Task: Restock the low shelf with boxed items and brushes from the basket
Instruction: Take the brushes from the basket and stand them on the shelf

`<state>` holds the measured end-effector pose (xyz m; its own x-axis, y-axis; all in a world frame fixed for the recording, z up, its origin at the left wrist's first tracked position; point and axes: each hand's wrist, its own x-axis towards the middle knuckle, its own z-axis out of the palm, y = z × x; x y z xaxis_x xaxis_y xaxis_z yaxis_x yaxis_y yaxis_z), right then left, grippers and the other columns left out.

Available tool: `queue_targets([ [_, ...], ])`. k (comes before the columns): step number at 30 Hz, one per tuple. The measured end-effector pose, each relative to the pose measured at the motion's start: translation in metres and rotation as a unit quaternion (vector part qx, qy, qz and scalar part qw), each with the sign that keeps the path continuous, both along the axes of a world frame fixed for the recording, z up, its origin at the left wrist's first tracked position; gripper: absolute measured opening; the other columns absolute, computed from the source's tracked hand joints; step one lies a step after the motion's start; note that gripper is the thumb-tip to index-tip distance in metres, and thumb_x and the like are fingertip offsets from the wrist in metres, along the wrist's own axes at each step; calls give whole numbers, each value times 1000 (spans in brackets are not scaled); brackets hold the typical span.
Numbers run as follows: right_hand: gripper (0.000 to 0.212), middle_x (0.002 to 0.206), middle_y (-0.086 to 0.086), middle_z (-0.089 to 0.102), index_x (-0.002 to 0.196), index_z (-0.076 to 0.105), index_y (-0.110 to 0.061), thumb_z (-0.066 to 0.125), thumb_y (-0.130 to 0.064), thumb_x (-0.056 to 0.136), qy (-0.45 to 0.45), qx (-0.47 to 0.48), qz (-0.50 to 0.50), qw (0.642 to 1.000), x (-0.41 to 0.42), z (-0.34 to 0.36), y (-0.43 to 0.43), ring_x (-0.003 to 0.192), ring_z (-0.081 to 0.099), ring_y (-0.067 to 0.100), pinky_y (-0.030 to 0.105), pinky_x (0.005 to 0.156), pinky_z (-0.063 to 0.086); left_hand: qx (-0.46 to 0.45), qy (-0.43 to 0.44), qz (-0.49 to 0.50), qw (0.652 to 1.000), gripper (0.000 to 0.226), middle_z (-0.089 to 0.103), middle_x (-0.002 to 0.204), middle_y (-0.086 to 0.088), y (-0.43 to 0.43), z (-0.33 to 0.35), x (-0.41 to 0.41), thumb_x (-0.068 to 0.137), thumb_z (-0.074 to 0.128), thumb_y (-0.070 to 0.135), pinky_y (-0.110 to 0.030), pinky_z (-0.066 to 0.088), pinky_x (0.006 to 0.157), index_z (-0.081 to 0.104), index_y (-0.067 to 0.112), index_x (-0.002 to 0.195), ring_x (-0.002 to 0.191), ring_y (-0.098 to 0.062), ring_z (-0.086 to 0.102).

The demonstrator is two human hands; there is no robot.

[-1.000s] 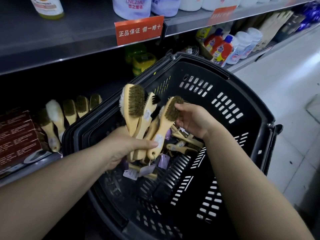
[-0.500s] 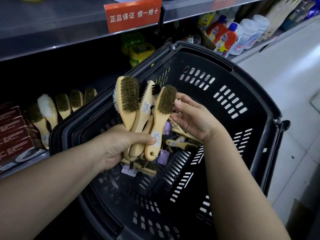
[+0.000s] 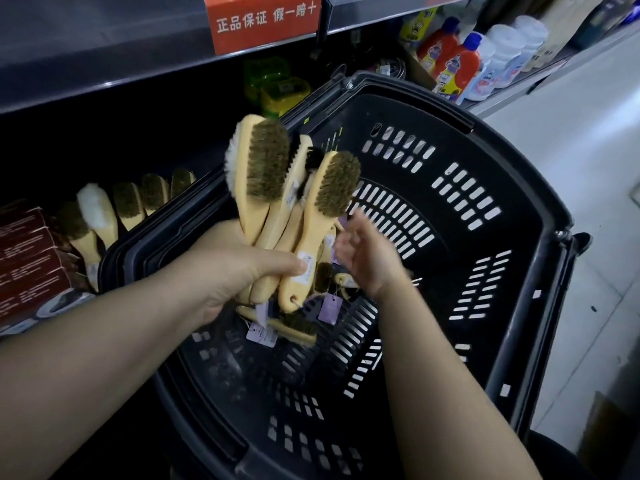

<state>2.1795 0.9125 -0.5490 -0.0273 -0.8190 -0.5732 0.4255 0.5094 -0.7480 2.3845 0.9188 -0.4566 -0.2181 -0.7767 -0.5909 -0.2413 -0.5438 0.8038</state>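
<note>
The left hand (image 3: 239, 268) is clamped around the handles of a bunch of pale wooden brushes with brown bristles (image 3: 277, 202), holding them fanned upward above the near-left part of a large black plastic basket with slotted walls (image 3: 485, 237). Two bristle faces turn toward the camera; one brush at the far left of the bunch shows white bristles at its back edge. A small white sticker (image 3: 306, 265) sits on the handle of the rightmost held brush, just beside the thumb.

The right hand (image 3: 363, 251) is blurred, fingers spread apart and holding nothing, just to the right of the bunch and not clearly touching it (the blur makes contact hard to judge).

Below the hands, a few more wooden brushes (image 3: 294, 329) lie loose on the basket floor, with lilac paper tags (image 3: 329, 308) among them.

On the low dark shelf (image 3: 138, 133) left of the basket stands a row of similar brushes (image 3: 128, 202), bristle heads up, one with white bristles. Dark red boxes (image 3: 31, 261) are stacked at the far left of that shelf. An orange-red sign with white characters (image 3: 265, 20) hangs on the grey shelf edge above. Further right along the low shelf stand red and white bottles with blue caps (image 3: 467, 67).
</note>
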Motion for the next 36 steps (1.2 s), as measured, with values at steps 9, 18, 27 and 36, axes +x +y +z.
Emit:
queue_targets([
  [9,50,138,12,49,135,44,-1,37,-36,99,321,265,204,886,60,-135,75,124,48,23,10,79,41,-49,-41,-34,997,20,71,61,3,-1,7,18,65,80,3,-17,46,41,68,15,75,51,-7,66],
  [18,37,98,6,59,106,53,-9,73,-1,76,294,87,341,888,33,-40,33,78,60,12,17,69,53,-94,-45,-33,994,21,74,73,-2,1,35,43,64,81,5,-25,54,58,70,14,80,66,-13,70],
  [27,28,92,7,67,102,59,-11,63,-18,75,-96,-163,10,982,28,101,34,90,65,22,40,84,53,-147,-46,57,986,29,74,80,-6,25,64,91,64,82,10,-37,54,72,69,17,88,76,-22,71],
  [36,39,78,6,58,105,54,-10,48,-46,92,-207,-74,-8,975,97,154,52,50,51,10,18,40,42,-154,0,183,971,32,67,84,1,49,52,113,68,80,5,-19,44,52,65,17,94,68,-8,62],
])
